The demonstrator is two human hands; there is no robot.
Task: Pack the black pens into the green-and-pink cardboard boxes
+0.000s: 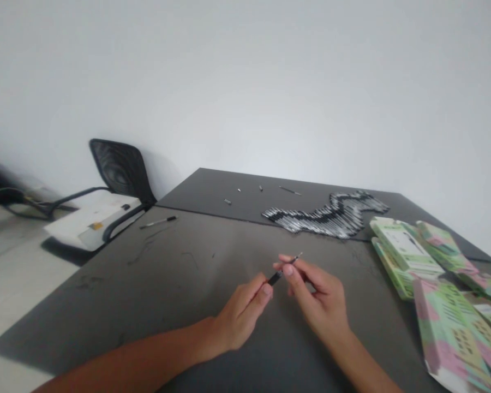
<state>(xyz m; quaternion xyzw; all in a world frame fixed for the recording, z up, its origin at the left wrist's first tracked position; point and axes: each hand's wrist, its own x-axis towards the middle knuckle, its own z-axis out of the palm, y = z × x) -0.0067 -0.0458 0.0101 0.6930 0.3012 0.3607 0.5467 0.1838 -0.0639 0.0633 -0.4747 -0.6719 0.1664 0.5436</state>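
Note:
My left hand (241, 317) grips the black barrel of a pen (275, 279) above the dark grey tabletop (147, 295). My right hand (319, 299) pinches the pen's thin, pale front section (295, 260) between thumb and fingers. The two hands are close together, and the pen runs between them, tilted up to the right. My fingers hide part of the pen where the barrel meets the thin section.
A long heap of black-and-silver pens (327, 216) lies on the far table, with several small pen parts (261, 188) beyond it. A loose pen (157, 222) lies at left. Green-and-pink printed cartons (450, 338) overlap at right. A black chair (123, 169) stands beyond the table's left side.

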